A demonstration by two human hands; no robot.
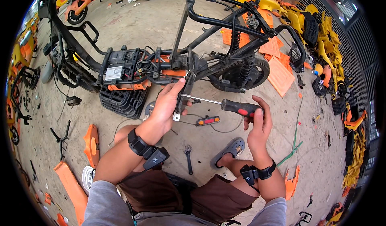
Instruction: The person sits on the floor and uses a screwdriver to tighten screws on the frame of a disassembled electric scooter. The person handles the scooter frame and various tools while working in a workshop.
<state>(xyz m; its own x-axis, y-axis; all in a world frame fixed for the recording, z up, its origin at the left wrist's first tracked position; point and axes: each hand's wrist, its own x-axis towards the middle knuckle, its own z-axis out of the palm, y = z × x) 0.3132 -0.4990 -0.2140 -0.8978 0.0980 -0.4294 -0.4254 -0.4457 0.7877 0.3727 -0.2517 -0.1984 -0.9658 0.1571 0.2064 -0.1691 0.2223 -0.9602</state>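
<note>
Perhaps the screwdriver (227, 105) could skid off the bracket (188, 87) at the frame's (237, 55) near edge and jab the left hand (163, 111), clamped around that bracket, since the right hand (259, 125) seems to pinch only its rear end. The light (208, 121) lies in the way of anything dropped; the wrench (188, 159) rests near the grey shoe (231, 151).
</note>
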